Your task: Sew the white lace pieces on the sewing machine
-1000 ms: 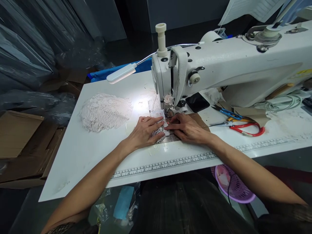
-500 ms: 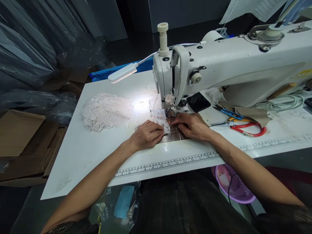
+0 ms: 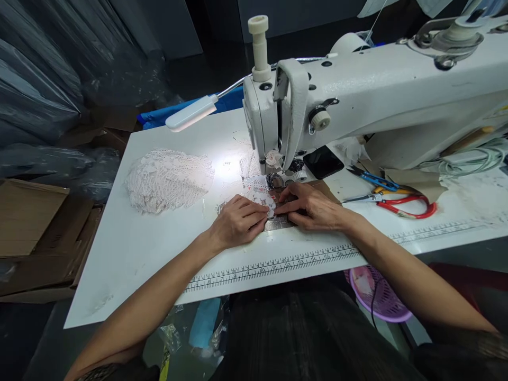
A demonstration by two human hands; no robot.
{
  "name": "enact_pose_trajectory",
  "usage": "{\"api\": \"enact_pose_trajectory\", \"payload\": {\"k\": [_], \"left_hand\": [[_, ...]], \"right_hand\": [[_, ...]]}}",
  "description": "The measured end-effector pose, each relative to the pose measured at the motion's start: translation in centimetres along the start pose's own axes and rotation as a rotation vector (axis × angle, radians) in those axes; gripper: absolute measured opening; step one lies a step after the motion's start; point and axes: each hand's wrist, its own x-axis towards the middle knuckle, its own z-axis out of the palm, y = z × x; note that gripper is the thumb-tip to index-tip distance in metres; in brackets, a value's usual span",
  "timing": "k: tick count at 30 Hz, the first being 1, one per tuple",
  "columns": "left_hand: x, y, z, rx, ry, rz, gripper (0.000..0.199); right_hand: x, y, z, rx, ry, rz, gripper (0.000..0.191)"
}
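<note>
White lace fabric (image 3: 257, 191) lies below the needle area of a white sewing machine (image 3: 357, 90). My left hand (image 3: 240, 219) rests on the near left part of the lace, thumb and fingertips closed on its edge. From the right, my right hand (image 3: 311, 207) reaches to the same edge, its index fingertip touching the lace close to my left fingertips. Its other fingers are bent over the brown plate, and nothing shows in them. A heap of lace (image 3: 169, 180) sits to the left. The machine's head partly hides the lace behind the needle.
A lit lamp (image 3: 192, 113) hangs over the table (image 3: 159, 254). Right of my right hand lie a black phone (image 3: 323, 162), blue-handled snips (image 3: 377, 180) and red-handled scissors (image 3: 410, 207). A purple basket (image 3: 383, 301) is below the table's front edge.
My right index fingertip has moved nearer and left, to the lace edge by my left fingertips. The lace's near edge now looks gathered there. The view has shifted slightly.
</note>
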Motion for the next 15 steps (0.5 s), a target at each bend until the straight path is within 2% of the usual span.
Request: {"api": "enact_pose_trajectory", "payload": {"k": [5, 15], "left_hand": [[0.1, 0.1, -0.2, 0.071, -0.019, 0.049, 0.005], [0.4, 0.5, -0.2, 0.060, -0.046, 0.114, 0.006]], "right_hand": [[-0.1, 0.6, 0.7, -0.012, 0.093, 0.059, 0.041], [0.1, 0.2, 1.4, -0.170, 0.071, 0.061, 0.039]]}}
